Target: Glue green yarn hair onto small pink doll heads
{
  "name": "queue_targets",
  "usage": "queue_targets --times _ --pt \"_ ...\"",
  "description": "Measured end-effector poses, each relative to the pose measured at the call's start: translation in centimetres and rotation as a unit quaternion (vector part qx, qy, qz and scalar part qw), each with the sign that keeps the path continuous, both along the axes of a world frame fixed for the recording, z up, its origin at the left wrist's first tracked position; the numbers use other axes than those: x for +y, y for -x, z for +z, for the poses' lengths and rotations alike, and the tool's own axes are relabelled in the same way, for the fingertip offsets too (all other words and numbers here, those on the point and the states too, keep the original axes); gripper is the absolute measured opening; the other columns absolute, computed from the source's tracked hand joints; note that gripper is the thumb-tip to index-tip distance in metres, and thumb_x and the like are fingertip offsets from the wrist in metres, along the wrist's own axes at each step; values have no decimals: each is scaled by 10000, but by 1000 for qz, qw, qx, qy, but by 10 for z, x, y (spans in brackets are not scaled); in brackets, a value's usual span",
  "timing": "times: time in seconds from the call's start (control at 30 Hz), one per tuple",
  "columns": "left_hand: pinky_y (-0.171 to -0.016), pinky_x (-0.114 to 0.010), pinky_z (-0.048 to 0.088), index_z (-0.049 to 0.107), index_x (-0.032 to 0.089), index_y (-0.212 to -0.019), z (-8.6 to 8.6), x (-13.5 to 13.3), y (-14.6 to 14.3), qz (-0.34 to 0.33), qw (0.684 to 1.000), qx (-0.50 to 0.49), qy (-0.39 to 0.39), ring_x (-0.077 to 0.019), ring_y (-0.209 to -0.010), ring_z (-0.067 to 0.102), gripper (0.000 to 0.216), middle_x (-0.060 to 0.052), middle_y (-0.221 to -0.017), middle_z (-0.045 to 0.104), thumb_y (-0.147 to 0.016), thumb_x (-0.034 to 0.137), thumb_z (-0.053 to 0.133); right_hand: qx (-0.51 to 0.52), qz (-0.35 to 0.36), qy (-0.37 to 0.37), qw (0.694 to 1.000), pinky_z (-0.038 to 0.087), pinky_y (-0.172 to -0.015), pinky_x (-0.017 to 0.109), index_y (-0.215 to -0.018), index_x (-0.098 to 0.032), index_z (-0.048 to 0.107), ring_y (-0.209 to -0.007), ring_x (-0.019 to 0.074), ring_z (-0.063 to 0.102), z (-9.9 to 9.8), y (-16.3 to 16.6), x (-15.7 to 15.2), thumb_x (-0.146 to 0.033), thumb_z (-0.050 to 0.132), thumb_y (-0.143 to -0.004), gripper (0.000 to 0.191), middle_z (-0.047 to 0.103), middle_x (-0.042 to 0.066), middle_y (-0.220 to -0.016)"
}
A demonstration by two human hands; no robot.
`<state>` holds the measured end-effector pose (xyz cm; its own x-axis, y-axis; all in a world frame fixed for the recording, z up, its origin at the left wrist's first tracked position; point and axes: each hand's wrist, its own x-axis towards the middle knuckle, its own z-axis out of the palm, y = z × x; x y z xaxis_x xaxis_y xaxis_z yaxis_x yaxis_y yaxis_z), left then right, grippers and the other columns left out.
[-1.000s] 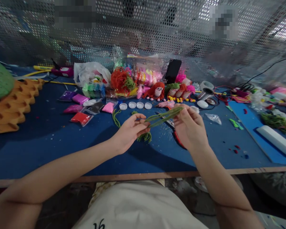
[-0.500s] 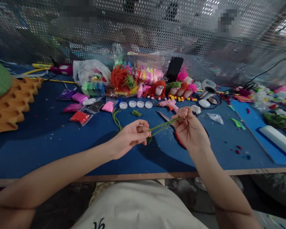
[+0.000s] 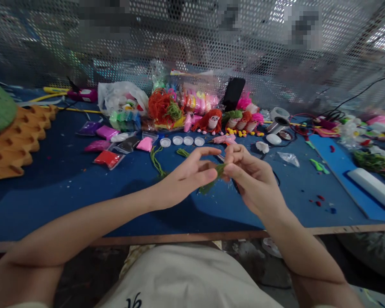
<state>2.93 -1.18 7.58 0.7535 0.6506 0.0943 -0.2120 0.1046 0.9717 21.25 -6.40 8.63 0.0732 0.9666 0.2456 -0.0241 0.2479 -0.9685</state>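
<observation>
My left hand (image 3: 192, 173) and my right hand (image 3: 248, 175) meet above the blue table (image 3: 67, 192), fingertips pinched together on a short bundle of green yarn strands (image 3: 211, 182). The yarn hangs down a little between the two hands. Red-handled scissors (image 3: 235, 185) lie on the table just under my right hand, mostly hidden by it. More green yarn scraps (image 3: 156, 160) lie just beyond my left hand.
Small yarn-haired dolls (image 3: 211, 122), a pile of orange yarn (image 3: 160, 105), white caps (image 3: 182, 140), coloured clay packets (image 3: 107, 158) and a dark phone (image 3: 233, 94) crowd the back. Orange foam trays (image 3: 16, 137) sit left; a white tube (image 3: 370, 186) right. A perforated metal screen stands behind.
My hands have come together. The green yarn, stretched long between them before, is now bunched short between my fingertips.
</observation>
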Motion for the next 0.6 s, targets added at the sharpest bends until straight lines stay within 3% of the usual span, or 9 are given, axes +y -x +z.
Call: queue_targets --times 0.03,0.1,0.3,0.4,0.47,0.53,0.6 --pt "-757 -318 479 517 236 -1271 2 -1 -3 -27 999 13 22 -192 -842 644 476 -36 -887 680 -921 532 645 18 5 18 1000 478 -688 264 -793 -237 726 -811 130 529 -1 1 2 -361 791 -824 143 533 6 -934" --pt "-627 -270 446 503 229 -1144 4 -4 -9 -20 998 22 55 -108 -591 505 393 53 -707 542 -933 539 620 51 2 47 998 461 -675 246 -771 -215 706 -763 114 508 -5 4 6 -376 803 -806 192 528 -6 -873" --pt "-438 -190 204 488 204 -858 -2 -8 -12 15 991 125 37 -62 -486 249 355 84 -638 325 -1023 510 416 116 -32 84 989 448 -731 236 -796 -197 673 -751 105 519 -23 11 9 -389 796 -801 228 566 -22 -793" --pt "-418 -186 178 480 206 -828 -7 -9 -9 41 988 143 35 -66 -467 193 339 94 -602 264 -1037 461 401 43 -36 81 995 464 -733 260 -807 -206 656 -753 122 557 -29 3 7 -422 738 -839 233 591 -13 -814" --pt "-412 -175 173 472 209 -838 -12 -9 -6 53 988 134 61 -67 -469 178 333 98 -604 248 -1040 465 403 -101 -71 67 990 476 -729 283 -889 -208 681 -772 151 602 -31 -12 4 -439 669 -883 231 649 16 -861" --pt "-408 -167 168 467 211 -848 -18 -8 -1 60 987 123 86 -66 -474 173 340 98 -614 246 -1039 486 409 -327 -121 50 936 496 -790 333 -1001 -187 702 -869 209 654 -36 -33 -2 -405 578 -933 260 709 85 -978" --pt "-406 -165 165 470 211 -854 -24 -8 4 67 986 115 98 -64 -477 177 343 96 -625 257 -1035 499 425 -558 -156 78 812 493 -857 411 -958 -133 702 -926 283 664 -45 -54 -9 -299 476 -951 280 726 170 -991"
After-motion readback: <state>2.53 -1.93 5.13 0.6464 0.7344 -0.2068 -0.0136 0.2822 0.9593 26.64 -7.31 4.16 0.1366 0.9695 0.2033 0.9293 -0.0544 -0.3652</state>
